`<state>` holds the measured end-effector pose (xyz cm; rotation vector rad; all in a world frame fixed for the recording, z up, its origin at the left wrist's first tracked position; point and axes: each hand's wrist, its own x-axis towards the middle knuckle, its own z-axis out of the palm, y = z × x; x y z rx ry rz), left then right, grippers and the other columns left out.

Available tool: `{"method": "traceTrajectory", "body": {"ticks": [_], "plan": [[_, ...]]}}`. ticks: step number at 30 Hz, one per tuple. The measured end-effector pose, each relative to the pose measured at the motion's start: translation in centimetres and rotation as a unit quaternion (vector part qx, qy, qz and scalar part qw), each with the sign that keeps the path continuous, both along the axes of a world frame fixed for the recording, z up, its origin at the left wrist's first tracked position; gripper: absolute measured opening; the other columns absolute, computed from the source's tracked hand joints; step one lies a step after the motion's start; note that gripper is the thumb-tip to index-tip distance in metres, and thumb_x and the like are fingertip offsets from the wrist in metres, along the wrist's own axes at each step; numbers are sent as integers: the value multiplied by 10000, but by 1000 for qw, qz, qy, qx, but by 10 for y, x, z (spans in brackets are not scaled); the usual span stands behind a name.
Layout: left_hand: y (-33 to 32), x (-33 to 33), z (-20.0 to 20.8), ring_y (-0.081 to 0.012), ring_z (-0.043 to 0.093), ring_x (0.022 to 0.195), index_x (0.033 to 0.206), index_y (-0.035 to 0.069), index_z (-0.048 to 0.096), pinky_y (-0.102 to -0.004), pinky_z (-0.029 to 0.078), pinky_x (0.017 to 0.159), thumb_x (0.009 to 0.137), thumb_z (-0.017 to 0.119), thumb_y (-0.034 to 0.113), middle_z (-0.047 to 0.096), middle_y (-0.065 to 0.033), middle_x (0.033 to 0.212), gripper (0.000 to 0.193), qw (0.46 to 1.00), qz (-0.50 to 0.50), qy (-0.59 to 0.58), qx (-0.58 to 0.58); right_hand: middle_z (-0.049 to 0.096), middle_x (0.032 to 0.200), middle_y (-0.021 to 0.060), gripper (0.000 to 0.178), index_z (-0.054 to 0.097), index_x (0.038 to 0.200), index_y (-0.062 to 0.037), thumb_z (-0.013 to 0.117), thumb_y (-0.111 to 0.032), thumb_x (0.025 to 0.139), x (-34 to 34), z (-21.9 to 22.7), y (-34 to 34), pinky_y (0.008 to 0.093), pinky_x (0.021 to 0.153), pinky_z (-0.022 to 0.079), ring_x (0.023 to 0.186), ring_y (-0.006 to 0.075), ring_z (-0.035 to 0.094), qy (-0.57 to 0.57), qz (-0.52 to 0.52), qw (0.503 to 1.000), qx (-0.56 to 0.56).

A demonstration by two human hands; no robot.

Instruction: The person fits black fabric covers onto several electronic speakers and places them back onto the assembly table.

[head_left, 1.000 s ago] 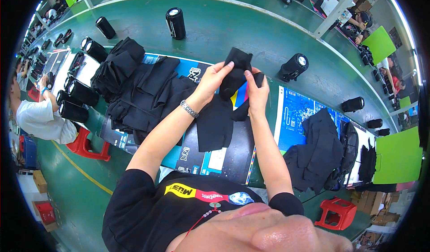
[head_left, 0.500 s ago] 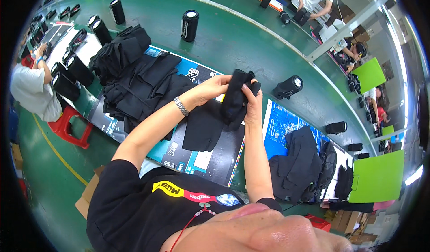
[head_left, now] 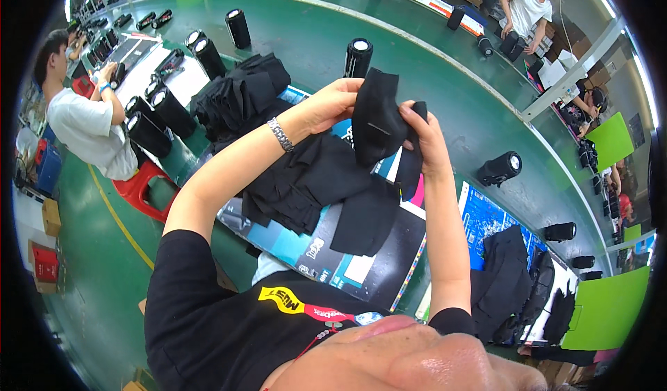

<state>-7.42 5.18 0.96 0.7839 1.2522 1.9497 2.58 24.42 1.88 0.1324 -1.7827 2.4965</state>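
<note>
In front of me, raised above the work surface, is a black cloth piece (head_left: pixel 377 118) with a short slit or light line on its face. My left hand (head_left: pixel 336 104) pinches its upper left edge, thumb and fingers together. My right hand (head_left: pixel 428 138) grips the cloth's right side, where a folded flap stands up beside the thumb. Beneath my hands lies a flat black cloth (head_left: pixel 365 217), next to a loose heap of black cloth pieces (head_left: pixel 299 182) under my left forearm. A metal watch band circles my left wrist.
Black cylinders with pale round ends, like portable speakers (head_left: pixel 358 61), stand along the green bench (head_left: pixel 299 40). Another cylinder (head_left: pixel 500 168) lies tilted at right. More black cloth (head_left: pixel 504 276) is stacked at lower right. A person (head_left: pixel 90 123) sits at left on a red stool (head_left: pixel 147 186).
The cloth between my hands has gone from a narrow bunched shape to a wider, spread one. My hands are farther apart. The whole view has shifted, with more of the left side showing.
</note>
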Motion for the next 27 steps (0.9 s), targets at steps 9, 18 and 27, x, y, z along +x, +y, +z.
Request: {"method": "traceTrajectory", "body": {"ticks": [9, 18, 27], "plan": [[26, -130, -26, -64, 564, 708, 965, 22, 633, -211, 442, 633, 850, 566, 39, 621, 3, 796, 134, 971, 202, 108, -74, 630, 759, 75, 138, 620, 869, -17, 666, -135, 816, -142, -43, -5, 327, 653, 460, 706, 204, 601, 60, -318, 914, 244], [51, -216, -57, -104, 593, 684, 969, 1, 632, -255, 470, 597, 848, 565, 26, 647, -52, 793, 141, 941, 303, 116, -96, 654, 852, 196, 139, 606, 886, -1, 623, -135, 852, -217, -55, -16, 430, 739, 473, 829, 383, 630, 84, -453, 830, 315], [71, -184, -64, -186, 631, 869, 1036, -17, 592, -305, 537, 699, 934, 494, 54, 638, -105, 990, 159, 969, 216, -120, 9, 602, 704, -7, 132, 651, 816, -25, 670, -151, 849, -228, -81, 31, 261, 561, 401, 626, 80, 519, 29, -339, 937, 82]]}}
